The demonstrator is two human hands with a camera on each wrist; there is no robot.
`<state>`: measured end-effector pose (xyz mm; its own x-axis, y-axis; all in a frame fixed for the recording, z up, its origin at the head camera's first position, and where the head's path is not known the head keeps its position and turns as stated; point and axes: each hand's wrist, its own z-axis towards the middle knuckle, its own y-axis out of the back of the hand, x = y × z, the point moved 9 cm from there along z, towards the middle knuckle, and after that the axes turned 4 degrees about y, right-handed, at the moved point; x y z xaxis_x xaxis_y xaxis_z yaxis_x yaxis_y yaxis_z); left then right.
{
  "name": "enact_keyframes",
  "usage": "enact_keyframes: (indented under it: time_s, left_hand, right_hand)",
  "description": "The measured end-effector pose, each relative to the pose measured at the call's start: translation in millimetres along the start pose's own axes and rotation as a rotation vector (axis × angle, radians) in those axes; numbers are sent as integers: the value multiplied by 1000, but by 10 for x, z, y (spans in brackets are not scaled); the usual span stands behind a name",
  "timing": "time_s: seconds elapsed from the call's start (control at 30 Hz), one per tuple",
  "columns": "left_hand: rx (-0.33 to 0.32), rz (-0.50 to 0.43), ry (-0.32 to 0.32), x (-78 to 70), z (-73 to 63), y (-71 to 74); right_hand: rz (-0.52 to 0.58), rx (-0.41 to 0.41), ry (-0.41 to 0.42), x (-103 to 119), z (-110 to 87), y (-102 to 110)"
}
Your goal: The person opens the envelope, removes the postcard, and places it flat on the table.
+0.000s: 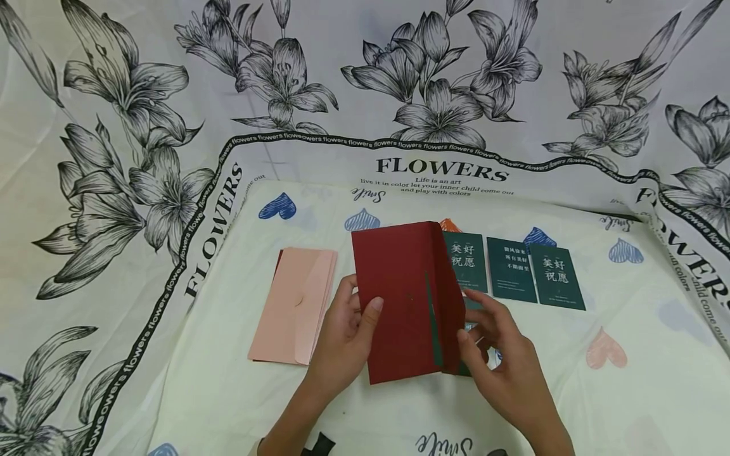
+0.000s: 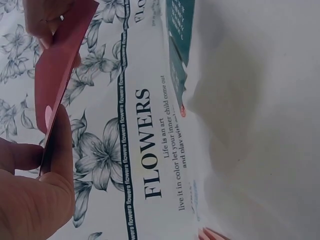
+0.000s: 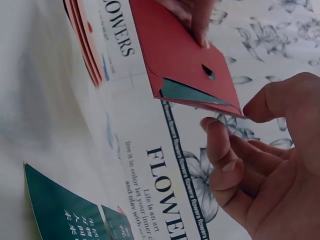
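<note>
A red envelope [image 1: 399, 304] is in my left hand [image 1: 342, 342], thumb on the near face and fingers behind it. Its flap [image 1: 447, 304] stands partly raised on the right. A strip of a green card [image 3: 192, 92] shows inside the envelope's mouth. My right hand [image 1: 504, 361] is at the flap; in the right wrist view its thumb [image 3: 265, 105] meets the flap's edge while the other fingers bend loosely below, a gap between. In the left wrist view the envelope [image 2: 62, 70] appears nearly edge-on, between the thumb and fingers.
A stack of pink envelopes [image 1: 299, 304] lies left of my left hand, a dark red edge showing beneath. Several green cards with white writing [image 1: 513, 269] lie in a row at the right, some partly hidden by the red envelope. A heart-patterned cloth [image 1: 627, 405] covers the table.
</note>
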<state>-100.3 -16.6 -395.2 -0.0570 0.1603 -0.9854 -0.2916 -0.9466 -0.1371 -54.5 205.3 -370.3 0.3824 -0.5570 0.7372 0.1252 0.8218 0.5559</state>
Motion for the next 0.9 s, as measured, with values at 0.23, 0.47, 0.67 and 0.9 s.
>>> enact_keyframes:
  time_s: [0.23,0.47,0.67,0.9]
  left_hand:
    - [37,-69,20,-13,6,-29]
    - [39,-66,19,-35,5,-37]
    - [71,-71,0,-35,1,-84]
    - [105,-102,45,10,-22,-188]
  right_hand:
    - [35,-65,21,-39,-13,71]
    - [-8,-62,-8,-57,-13,79]
    - [45,-50,-7,-47,8,31]
    - [41,-62,-41,-46,11,-62]
